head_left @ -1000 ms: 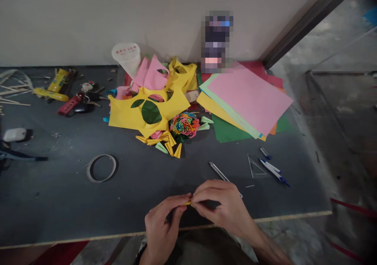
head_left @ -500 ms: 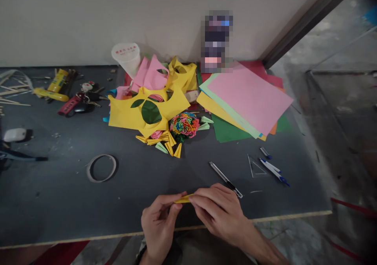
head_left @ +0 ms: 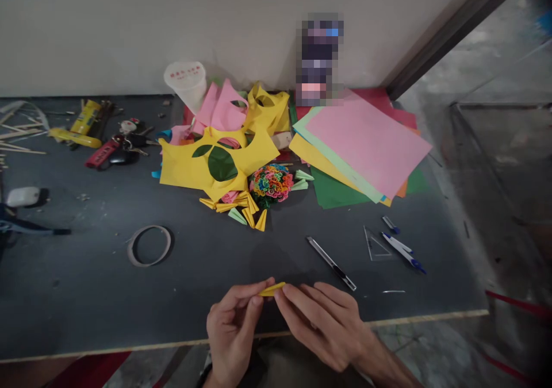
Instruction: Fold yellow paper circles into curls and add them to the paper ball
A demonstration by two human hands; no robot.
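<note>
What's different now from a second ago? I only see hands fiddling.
The right hand has moved down and to the right, uncovering the craft knife. More of the folded yellow paper shows; the left hand still pinches it. A thin pale strip has shifted right, towards the near edge. The grey ring and flower-like bundle stayed put.
</note>
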